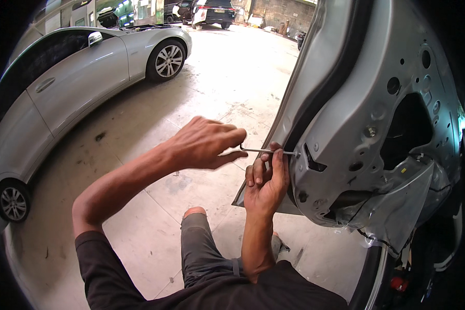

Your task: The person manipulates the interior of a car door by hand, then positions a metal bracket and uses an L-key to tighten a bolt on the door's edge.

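While both hands grip it, left hand [206,143], right hand [267,178], thin bent steel hex key [266,151], stripped silver door shell [367,119].

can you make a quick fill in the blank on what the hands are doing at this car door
1. Both hands hold a thin L-shaped metal ____.
2. The left hand grips its bent end; the right hand steadies the shaft near the ____.
3. The door's inner trim is off, leaving bare ____.
4. Behind the left arm stands a ____ car.

Missing words: key; door; metal; silver
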A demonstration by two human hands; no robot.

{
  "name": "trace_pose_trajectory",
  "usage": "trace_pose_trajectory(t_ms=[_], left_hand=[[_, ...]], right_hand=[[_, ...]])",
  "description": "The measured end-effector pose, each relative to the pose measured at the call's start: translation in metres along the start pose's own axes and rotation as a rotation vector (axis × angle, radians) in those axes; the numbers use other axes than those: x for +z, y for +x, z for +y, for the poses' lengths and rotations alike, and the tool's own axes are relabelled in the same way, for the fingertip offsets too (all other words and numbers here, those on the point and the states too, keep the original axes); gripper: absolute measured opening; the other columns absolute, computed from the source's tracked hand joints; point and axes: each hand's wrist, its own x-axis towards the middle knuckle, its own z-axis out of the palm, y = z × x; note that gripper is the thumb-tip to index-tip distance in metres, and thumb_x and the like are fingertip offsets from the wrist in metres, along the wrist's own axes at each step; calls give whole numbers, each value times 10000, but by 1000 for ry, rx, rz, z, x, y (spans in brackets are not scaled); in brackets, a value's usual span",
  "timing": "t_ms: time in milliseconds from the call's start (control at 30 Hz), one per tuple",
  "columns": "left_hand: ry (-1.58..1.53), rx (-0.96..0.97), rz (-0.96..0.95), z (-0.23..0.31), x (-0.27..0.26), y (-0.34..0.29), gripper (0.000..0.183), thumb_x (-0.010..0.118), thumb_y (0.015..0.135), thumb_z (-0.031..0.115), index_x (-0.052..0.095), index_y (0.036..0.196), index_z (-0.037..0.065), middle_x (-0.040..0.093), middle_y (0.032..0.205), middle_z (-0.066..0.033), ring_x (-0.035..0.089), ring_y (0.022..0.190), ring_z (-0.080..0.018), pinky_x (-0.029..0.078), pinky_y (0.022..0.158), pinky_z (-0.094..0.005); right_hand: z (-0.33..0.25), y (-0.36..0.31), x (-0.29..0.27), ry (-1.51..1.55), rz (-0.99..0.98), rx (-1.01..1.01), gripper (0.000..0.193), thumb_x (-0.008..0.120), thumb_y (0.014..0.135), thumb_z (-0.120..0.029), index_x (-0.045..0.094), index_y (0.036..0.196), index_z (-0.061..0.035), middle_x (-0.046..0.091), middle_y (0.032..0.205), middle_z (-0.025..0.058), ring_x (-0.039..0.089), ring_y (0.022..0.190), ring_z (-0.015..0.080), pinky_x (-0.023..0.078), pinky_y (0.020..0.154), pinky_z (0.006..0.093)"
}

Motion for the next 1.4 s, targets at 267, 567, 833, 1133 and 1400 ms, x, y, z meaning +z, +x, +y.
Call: trace_pose_trajectory(t_ms=[267,567,833,1133,1400], left_hand=[[-1639,-726,-360,14,10,-1,446,437,1010,529,383,739,179,267,618,98,219,492,-37,160,412,-233],[-1433,-508,-92,25,11,3,302,530,1022,322,433,821,118,361,618,41,333,524,-96,300,476,-284],[400,634,402,0,16,5,282,645,935,222,417,801,121,413,730,2,419,621,-144,349,511,-305],[366,410,565,-14,36,7,239,659,907,308,515,778,168,424,671,26,456,585,-103,377,471,-268],[363,357,468,-3,44,0,166,611,941,302,535,860,179,449,706,29,485,603,-94,392,464,-255]], right_hand=[[-2,1,-1,17,-56,-15,274,488,1034,-266,578,1114,-19,560,821,16,353,442,51,307,386,225],[-10,-1,-2,8,-42,33,319,494,1027,-262,562,1201,-4,571,863,33,388,452,61,331,395,225],[-53,-73,-70,-720,-85,-300,296,519,938,-147,571,1117,84,596,798,127,460,469,115,377,400,256],[-182,-13,-164,-588,-1,-189,609,445,997,-442,489,1300,85,507,1355,177,492,1229,278,374,1045,409],[-188,36,-187,-697,-347,-29,934,825,724,-419,390,1405,50,492,1382,112,451,1301,284,313,1121,413]])
